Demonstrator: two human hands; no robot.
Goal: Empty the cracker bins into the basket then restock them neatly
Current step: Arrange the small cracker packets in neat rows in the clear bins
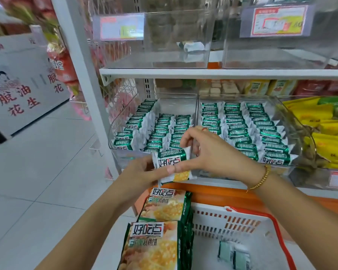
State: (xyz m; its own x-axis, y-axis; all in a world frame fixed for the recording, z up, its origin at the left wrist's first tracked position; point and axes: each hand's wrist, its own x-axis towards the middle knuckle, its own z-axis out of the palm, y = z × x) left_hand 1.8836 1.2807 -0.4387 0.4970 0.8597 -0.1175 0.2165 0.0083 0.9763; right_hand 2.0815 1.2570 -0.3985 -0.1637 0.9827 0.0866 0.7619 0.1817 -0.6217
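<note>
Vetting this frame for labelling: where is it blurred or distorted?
Head view: the held cracker packet is sharp; the upper price tag and the loose packets in the basket are blurred; the white upright leans from wide-angle distortion.

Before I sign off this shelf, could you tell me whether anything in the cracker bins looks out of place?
The left bin is uneven: its left row reaches farther back than the two beside it. A lone packet lies in the upper bin.

basket [213,211] below cracker bins [197,106]
</note>
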